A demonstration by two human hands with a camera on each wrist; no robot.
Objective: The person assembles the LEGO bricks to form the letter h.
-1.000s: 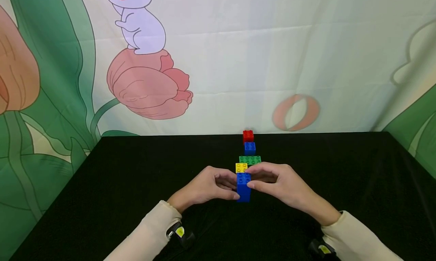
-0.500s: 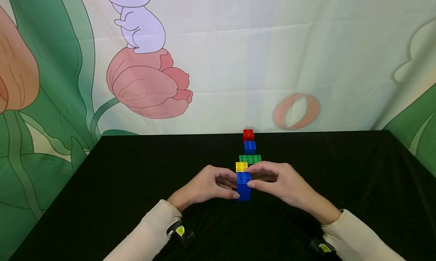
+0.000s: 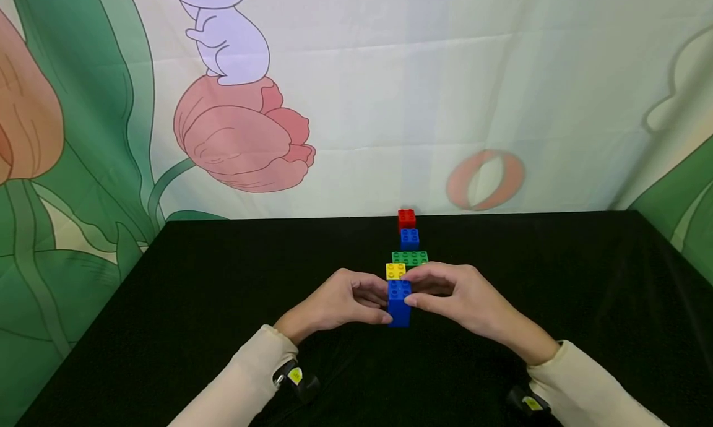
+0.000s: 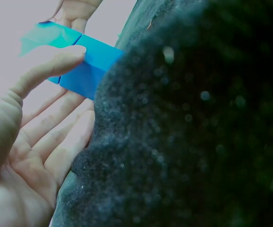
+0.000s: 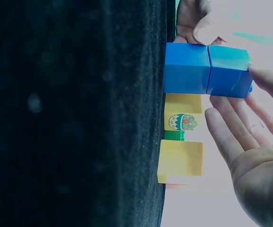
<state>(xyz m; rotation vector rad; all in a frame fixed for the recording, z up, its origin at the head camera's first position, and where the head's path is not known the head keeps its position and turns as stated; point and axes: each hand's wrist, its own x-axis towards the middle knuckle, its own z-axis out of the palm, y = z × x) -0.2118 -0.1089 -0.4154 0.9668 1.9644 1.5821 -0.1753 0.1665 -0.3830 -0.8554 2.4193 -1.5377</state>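
Note:
Two blue toy building bricks stand stacked near the middle of the black table, with a thin seam between them. My left hand holds the lower blue brick from the left, its thumb on the near face by the seam in the left wrist view. From the right, my right hand pinches the upper blue brick between thumb and fingers near its top. The other fingers of the right hand spread beside the stack. Directly behind the stack is a yellow brick; its side carries a printed picture in the right wrist view.
Farther back, a wide green brick, a blue brick and a red brick line up toward the table's far edge. Another yellow block shows in the right wrist view. A patterned curtain hangs behind the black-covered table.
The head view has tilted slightly, so everything sits a little higher in it. Both hands keep the same hold on the blue bricks.

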